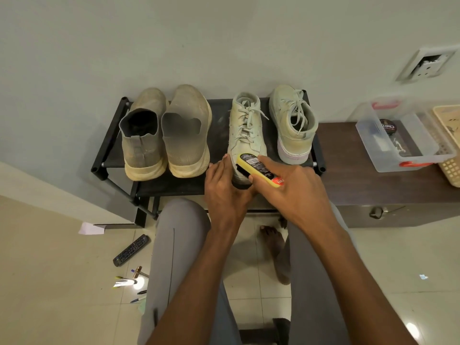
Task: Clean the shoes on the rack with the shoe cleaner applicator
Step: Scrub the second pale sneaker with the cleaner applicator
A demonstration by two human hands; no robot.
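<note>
Meanwhile the right hand gripped the yellow applicator against the laced shoe's heel; the left hand seemingly clasped that heel.

A home's living space is showing here: worn shoes are sitting on a low black rack against a painted wall, a TV remote and pens are lying on the glossy tiled floor.

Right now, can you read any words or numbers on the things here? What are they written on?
Round tin in the clear plastic box: a brand word in script, upside down and too blurred to read.
Shoe cleaner applicator in the right hand: small print on its black label and white letters on the red end, all unreadable.
Remote control on the floor: button marks too small.
</note>
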